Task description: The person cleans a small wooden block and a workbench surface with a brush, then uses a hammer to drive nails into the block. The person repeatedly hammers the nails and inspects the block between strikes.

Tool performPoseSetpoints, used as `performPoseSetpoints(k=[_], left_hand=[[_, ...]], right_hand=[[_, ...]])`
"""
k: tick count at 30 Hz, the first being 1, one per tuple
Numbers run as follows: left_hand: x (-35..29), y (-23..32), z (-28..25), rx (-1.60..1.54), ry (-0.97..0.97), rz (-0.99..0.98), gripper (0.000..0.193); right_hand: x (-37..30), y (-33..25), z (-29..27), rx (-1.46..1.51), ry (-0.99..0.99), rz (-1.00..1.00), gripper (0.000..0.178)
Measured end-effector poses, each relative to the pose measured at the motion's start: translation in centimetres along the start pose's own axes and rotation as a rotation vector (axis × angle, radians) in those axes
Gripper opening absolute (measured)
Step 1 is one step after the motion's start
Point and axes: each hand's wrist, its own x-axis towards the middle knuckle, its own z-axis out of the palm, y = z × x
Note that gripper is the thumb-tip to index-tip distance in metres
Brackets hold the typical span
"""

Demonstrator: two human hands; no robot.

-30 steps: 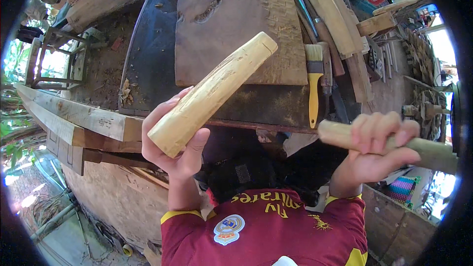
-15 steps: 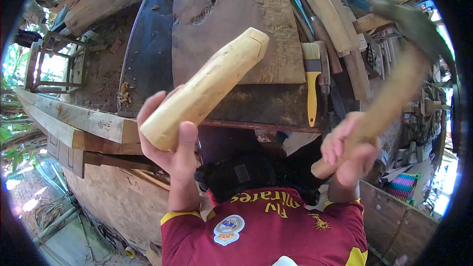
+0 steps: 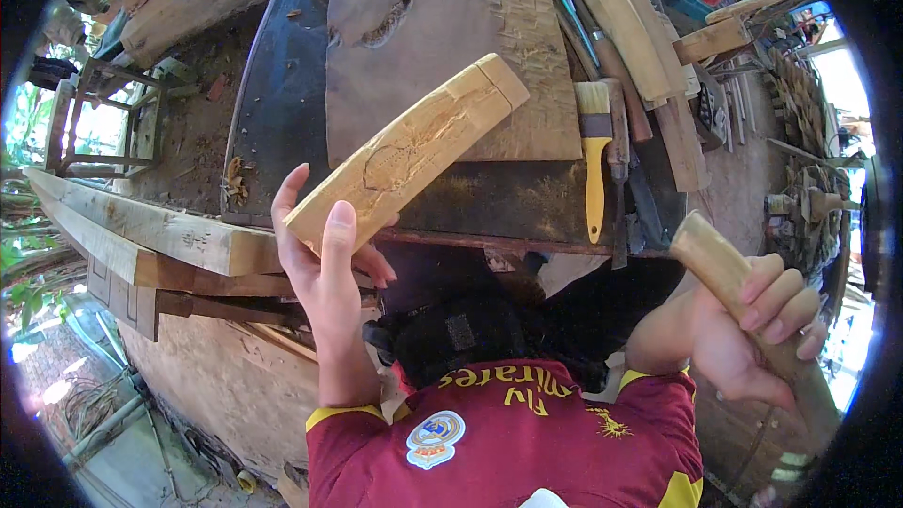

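Observation:
My left hand (image 3: 329,245) grips the lower end of a pale block of wood (image 3: 409,150), thumb across its face and other fingers behind or spread. The block tilts up to the right above the bench; its visible face is rough, with a curved outline and a line near the far end. At the right, away from the block, my right hand (image 3: 743,339) wraps round the wooden handle of a hatchet (image 3: 710,249). The handle's butt points up and left. The hatchet's head hangs low behind the hand and is hard to make out.
On the dark bench (image 3: 282,113) lies a brown board (image 3: 414,66). A yellow-handled brush (image 3: 594,169), a chisel (image 3: 618,179) and long timber (image 3: 625,19) are along its right side. Planks (image 3: 179,226) jut out at the left; a small wooden frame (image 3: 113,122) stands beyond.
The block has rolled in my left hand, bringing its rough, marked face into view. My right hand has moved right and down, and the hatchet has turned from head up to head down.

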Motion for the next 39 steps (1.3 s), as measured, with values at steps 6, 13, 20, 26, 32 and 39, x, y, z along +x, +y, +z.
performPoseSetpoints(k=[6,13,20,26,32,39], left_hand=[[0.2,0.0,0.1,0.012,0.009,-0.028,0.043],[0.5,0.2,0.0,-0.033,-0.002,0.002,0.036],[0.8,-0.2,-0.1,-0.084,-0.008,0.000,0.033],[0.8,-0.1,0.0,-0.089,0.004,-0.008,0.032],[0.7,-0.1,-0.1,-0.053,-0.008,-0.018,0.031],[0.6,-0.4,-0.1,-0.060,-0.006,0.006,0.030]], right_hand=[[-3.8,2.4,2.9,0.085,0.088,0.428,0.052],[-4.5,2.7,2.0,-0.217,-0.133,1.454,0.035],[-4.9,1.5,1.1,-0.174,-0.058,0.946,0.063],[-3.1,2.3,2.2,-0.006,0.017,0.167,0.061],[-4.2,2.9,2.7,0.029,-0.051,0.356,0.057],[-3.0,2.2,3.0,-0.330,-0.191,1.510,0.030]])
